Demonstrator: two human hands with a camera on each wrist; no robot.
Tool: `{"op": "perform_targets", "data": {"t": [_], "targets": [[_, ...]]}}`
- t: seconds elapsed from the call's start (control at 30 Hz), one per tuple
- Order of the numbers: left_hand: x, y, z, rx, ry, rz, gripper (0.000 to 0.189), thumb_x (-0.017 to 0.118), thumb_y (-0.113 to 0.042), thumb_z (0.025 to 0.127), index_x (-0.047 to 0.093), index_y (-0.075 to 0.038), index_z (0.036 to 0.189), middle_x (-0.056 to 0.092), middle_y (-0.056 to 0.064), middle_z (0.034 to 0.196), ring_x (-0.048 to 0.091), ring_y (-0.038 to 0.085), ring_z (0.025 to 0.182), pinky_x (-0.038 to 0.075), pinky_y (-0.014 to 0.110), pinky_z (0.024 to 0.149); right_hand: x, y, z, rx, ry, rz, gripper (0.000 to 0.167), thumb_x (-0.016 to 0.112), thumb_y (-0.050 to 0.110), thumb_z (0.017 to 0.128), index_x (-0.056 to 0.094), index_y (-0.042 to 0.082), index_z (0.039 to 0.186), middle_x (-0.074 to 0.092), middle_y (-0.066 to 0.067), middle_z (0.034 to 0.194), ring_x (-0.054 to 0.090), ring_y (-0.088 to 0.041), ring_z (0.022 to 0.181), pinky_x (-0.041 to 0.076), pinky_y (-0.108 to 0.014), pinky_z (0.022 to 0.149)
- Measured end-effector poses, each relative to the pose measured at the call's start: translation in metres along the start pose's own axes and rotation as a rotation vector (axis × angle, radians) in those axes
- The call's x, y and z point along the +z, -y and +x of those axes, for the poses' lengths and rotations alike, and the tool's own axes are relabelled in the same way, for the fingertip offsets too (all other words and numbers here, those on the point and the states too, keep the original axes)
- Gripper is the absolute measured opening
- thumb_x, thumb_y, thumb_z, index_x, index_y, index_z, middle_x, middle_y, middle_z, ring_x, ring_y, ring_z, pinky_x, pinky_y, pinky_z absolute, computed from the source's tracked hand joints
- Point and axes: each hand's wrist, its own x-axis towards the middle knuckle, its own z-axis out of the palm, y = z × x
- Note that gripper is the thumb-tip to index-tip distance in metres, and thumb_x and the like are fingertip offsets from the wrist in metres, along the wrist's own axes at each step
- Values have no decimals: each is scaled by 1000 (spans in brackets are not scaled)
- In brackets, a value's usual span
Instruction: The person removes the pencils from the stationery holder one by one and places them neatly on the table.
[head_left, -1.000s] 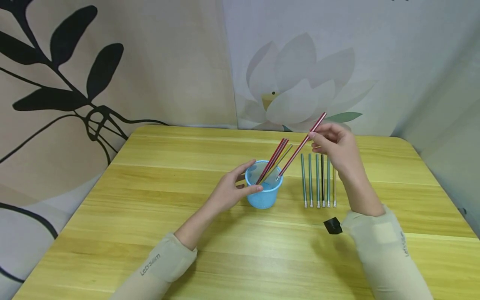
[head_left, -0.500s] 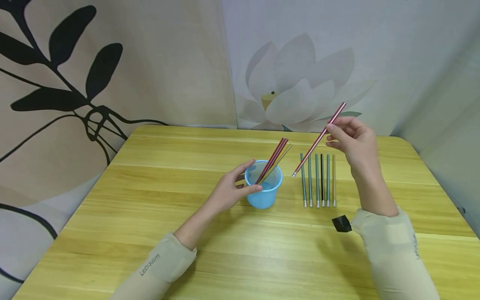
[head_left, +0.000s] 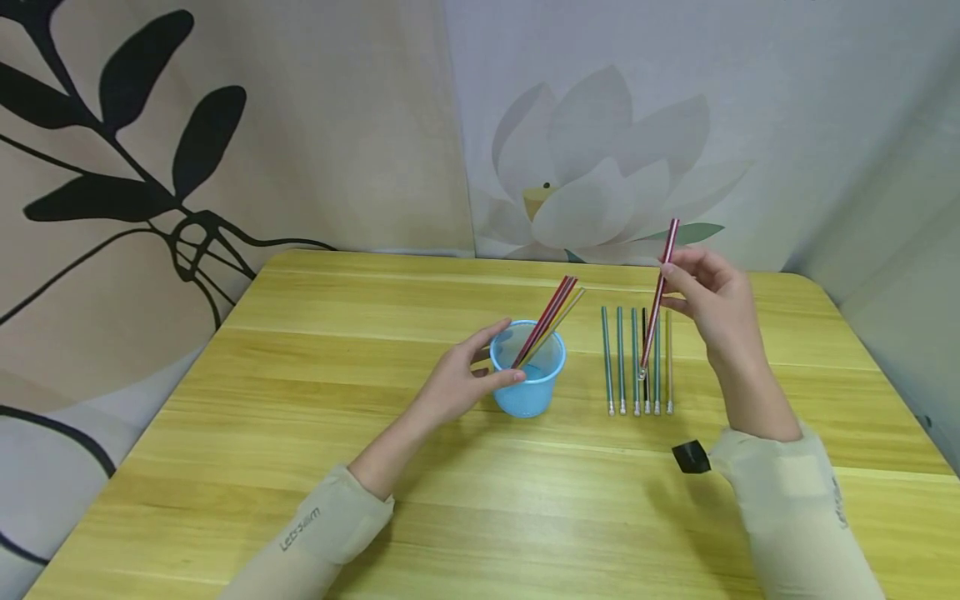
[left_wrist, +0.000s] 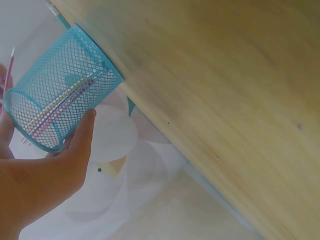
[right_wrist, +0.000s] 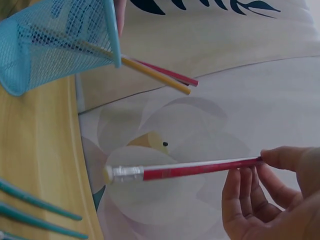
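My left hand (head_left: 453, 385) grips the light blue mesh pencil cup (head_left: 527, 404), thumb at its near rim, fingers round the left side. Several red pencils (head_left: 552, 310) and a yellow one lean right inside the cup; the left wrist view shows them through the mesh. To the right, my right hand (head_left: 716, 304) pinches a red pencil (head_left: 660, 292) near its upper end between thumb and fingers. Its eraser end (right_wrist: 125, 173) points down, above a row of pencils on the table: several green pencils (head_left: 621, 358), a black pencil (head_left: 644, 321) and a yellow pencil (head_left: 670, 367).
The wooden table (head_left: 300, 433) runs up to a wall (head_left: 360, 125) printed with leaves and a flower. A small black square piece (head_left: 692, 457) sticks out at the right sleeve's cuff.
My right hand has moved the red pencil away from the cup to the right, then lowered and turned it more upright over the row. The left hand and cup stay put.
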Motion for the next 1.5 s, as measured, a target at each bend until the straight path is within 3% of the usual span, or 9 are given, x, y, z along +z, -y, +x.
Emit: {"op": "perform_targets", "data": {"t": [0.47, 0.73, 0.97, 1.5], "targets": [[1, 0, 1, -10, -16, 10, 74, 75, -21, 90, 38, -16, 154, 42, 13, 156, 48, 38, 139, 46, 52, 111, -27, -16, 1, 84, 0, -78, 8, 62, 16, 99, 64, 20, 105, 61, 8, 97, 61, -3, 83, 57, -11, 71], [1, -1, 1, -14, -20, 13, 74, 75, -21, 90, 38, -16, 154, 43, 13, 156, 48, 37, 139, 46, 52, 111, -43, -27, 2, 143, -18, -149, 12, 59, 17, 100, 63, 19, 111, 59, 10, 99, 59, -2, 86, 56, -9, 72], [0, 0, 2, -26, -13, 11, 75, 75, -21, 90, 38, -16, 154, 43, 12, 156, 47, 37, 140, 45, 52, 112, -54, -37, 2, 193, -32, -110, 14, 61, 16, 99, 62, 17, 113, 59, 12, 95, 60, -1, 84, 57, -10, 70], [0, 0, 1, -28, -3, 14, 75, 75, -22, 90, 37, -15, 155, 43, 12, 156, 47, 36, 140, 45, 51, 112, -69, -61, 7, 288, -29, -146, 11, 61, 16, 99, 62, 22, 108, 60, 14, 90, 61, -1, 82, 59, -13, 70]]}}
